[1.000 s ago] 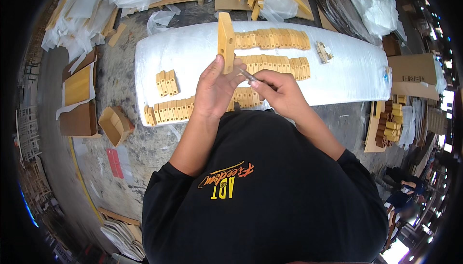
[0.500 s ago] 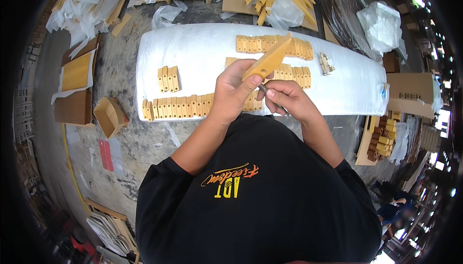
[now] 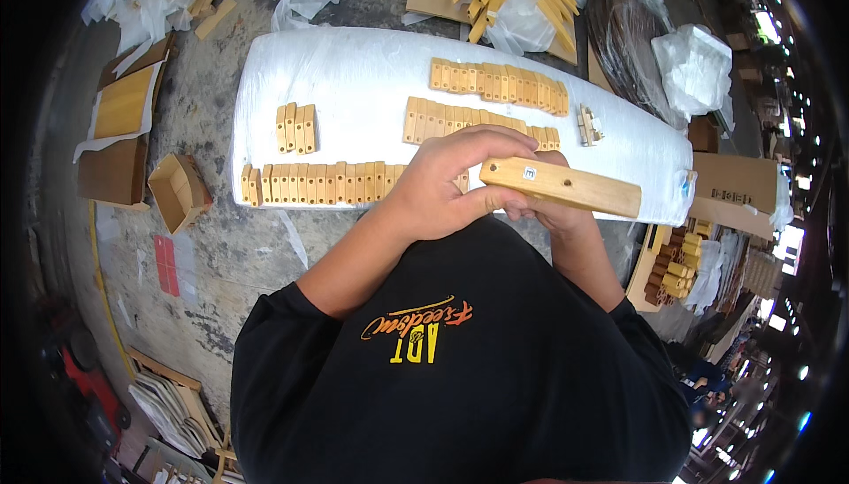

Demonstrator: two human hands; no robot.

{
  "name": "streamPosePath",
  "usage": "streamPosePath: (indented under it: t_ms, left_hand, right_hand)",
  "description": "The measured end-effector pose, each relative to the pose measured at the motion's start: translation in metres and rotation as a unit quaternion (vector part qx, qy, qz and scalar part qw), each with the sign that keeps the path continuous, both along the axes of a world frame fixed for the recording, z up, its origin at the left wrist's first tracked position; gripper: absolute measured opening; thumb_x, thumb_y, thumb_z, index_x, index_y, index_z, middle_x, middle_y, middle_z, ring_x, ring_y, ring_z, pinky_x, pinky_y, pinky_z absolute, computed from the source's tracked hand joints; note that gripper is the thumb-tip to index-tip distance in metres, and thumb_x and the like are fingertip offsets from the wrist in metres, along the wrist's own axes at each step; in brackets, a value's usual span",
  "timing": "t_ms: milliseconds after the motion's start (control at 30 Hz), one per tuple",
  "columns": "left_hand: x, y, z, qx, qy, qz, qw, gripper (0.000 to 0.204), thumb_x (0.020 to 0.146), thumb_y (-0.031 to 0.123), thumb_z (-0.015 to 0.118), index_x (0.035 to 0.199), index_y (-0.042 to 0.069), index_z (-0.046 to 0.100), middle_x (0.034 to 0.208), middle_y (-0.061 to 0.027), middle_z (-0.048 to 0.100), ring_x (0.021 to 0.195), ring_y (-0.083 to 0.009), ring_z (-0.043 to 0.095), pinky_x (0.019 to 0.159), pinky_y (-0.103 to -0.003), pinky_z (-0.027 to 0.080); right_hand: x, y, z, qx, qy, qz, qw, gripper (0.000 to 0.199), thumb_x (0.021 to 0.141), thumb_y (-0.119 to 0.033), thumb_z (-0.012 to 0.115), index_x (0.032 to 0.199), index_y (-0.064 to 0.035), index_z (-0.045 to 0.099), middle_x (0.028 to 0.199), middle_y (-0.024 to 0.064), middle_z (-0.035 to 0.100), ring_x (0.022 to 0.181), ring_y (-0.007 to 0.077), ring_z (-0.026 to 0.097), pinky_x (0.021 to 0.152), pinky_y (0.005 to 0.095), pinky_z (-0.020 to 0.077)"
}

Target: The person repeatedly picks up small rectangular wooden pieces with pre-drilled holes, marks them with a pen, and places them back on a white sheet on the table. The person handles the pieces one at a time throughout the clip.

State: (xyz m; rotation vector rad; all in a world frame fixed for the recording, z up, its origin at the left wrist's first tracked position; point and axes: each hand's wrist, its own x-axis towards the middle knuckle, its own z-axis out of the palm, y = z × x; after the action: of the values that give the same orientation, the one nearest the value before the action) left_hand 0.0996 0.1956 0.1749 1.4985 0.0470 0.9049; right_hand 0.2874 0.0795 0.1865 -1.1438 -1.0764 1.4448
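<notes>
Holding a long wooden block (image 3: 601, 190) above the near edge of the white-wrapped table (image 3: 354, 86), the left hand (image 3: 447, 179) is clamped on its left end, thumb below and fingers above. The right hand (image 3: 563, 218) lies beneath the block; its fingers are largely covered, and whether they close on anything cannot be told.

Compared with half a second earlier, the block has swung down from a raised, slanting position. It now lies nearly level, its free end pointing right and dipping slightly. The face turned to view bears two dark holes and a small white label (image 3: 529, 172). The slim dark tool seen in the right hand in the earlier frames is out of sight. The far row of blocks (image 3: 500, 83) keeps its place on the table, as does the small group of blocks (image 3: 295, 128) at left.

The middle row of blocks (image 3: 451, 119) is partly covered by the left hand and the held block. The near row of blocks (image 3: 327, 184) runs behind the left hand, so its right end is mostly concealed. A cluster of small pale pieces (image 3: 590, 126) near the table's right end is too small to identify. At the right rim, another person (image 3: 703, 382) is blurred and partly lost among dark shapes.
</notes>
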Motion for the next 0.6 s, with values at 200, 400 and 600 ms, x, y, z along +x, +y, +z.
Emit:
streamPosePath:
  t_ms: [200, 400, 600]
  left_hand:
    - [-0.004, 0.002, 0.008, 0.085, 0.002, 0.074, 0.994, 0.04, 0.083, 0.014, 0.081, 0.119, 0.003, 0.068, 0.121, -0.0181, 0.07, 0.108, -0.035, 0.07, 0.095, -0.04, 0.053]
    - [0.007, 0.003, -0.026, 0.108, 0.169, 0.26, 0.944, 0.032, 0.087, 0.014, 0.076, 0.116, 0.002, 0.068, 0.111, -0.0207, 0.071, 0.101, -0.0365, 0.07, 0.088, -0.041, 0.055]
    - [0.013, 0.049, -0.147, -0.102, 0.404, 0.296, 0.86, 0.049, 0.097, 0.03, 0.07, 0.13, 0.001, 0.048, 0.09, -0.0265, 0.071, 0.072, -0.0351, 0.073, 0.066, -0.044, 0.057]
  right_hand:
    - [-0.004, 0.01, -0.002, 0.074, -0.025, 0.021, 0.997, 0.031, 0.094, -0.033, 0.072, 0.084, -0.0044, 0.069, 0.067, 0.0009, 0.063, 0.056, 0.0085, 0.053, 0.052, 0.0247, 0.0408]
    - [-0.023, 0.028, -0.007, -0.208, -0.164, -0.014, 0.964, 0.035, 0.102, -0.035, 0.061, 0.099, -0.0005, 0.067, 0.067, -0.0007, 0.058, 0.056, 0.008, 0.051, 0.052, 0.0247, 0.0405]
    - [-0.015, 0.018, -0.062, -0.298, -0.344, 0.053, 0.889, 0.031, 0.099, -0.029, 0.059, 0.092, -0.0012, 0.071, 0.06, 0.0086, 0.063, 0.056, 0.0183, 0.06, 0.058, 0.0355, 0.0488]
